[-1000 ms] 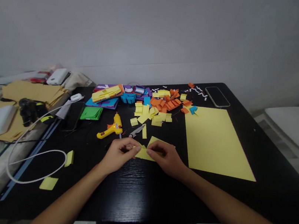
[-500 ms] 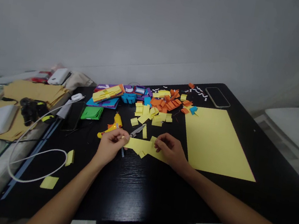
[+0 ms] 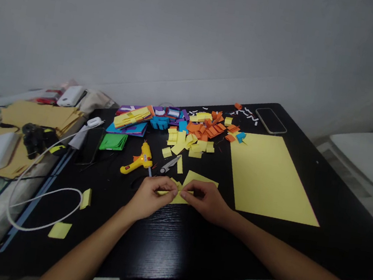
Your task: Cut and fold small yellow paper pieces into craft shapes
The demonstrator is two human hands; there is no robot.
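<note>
My left hand [image 3: 154,195] and my right hand [image 3: 206,200] meet near the front middle of the black table. Thumb and fingertips of each pinch a small yellow paper strip [image 3: 179,199], partly covered by the fingers. A yellow paper piece [image 3: 201,178] lies flat just behind the right hand. Scissors [image 3: 169,165], beside a narrow yellow paper slip [image 3: 180,164], rest a little beyond my fingers. Behind the left hand lies a yellow glue gun [image 3: 139,159] with a glue stick in its rear.
A large yellow sheet [image 3: 272,178] covers the table's right side, with a phone [image 3: 271,121] behind it. Folded yellow and orange papers [image 3: 211,129] are heaped at the back. Green papers [image 3: 113,142] and a white cable [image 3: 41,230] lie left. A stool [image 3: 369,158] stands right.
My right hand has moved left off the loose yellow piece and now pinches the strip. The left hand has come nearer and slightly right, uncovering the glue gun and scissors.
</note>
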